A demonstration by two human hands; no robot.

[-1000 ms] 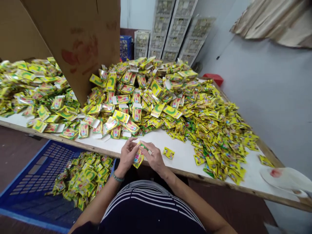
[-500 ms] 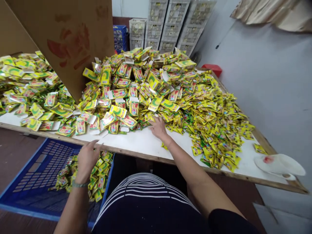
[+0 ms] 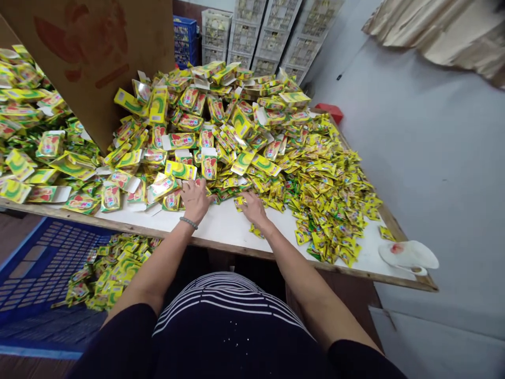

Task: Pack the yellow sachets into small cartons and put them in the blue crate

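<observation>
Worktop (image 3: 232,226) and stock share a packing room, the work apparently well short of finished. Below the worktop's near edge, on the left, a blue bin (image 3: 39,351) holds a modest load of yellow-green packs (image 3: 118,273), seemingly the done portion. A carton (image 3: 145,37) stands tilted on the worktop's left half. Boxes (image 3: 209,164), many with white flaps sticking out, are heaped along the worktop's left and middle, far outnumbering the binned packs. At the worktop's middle, the left hand (image 3: 195,200) reaches onto the boxes, its grip open with fingers spread; the right hand (image 3: 254,210) bends its fingers at a packet by the heap's front, though whether its grip has closed cannot be told. Loose packets (image 3: 335,200), also apparently to be dealt with, bank up across the worktop's right side.
</observation>
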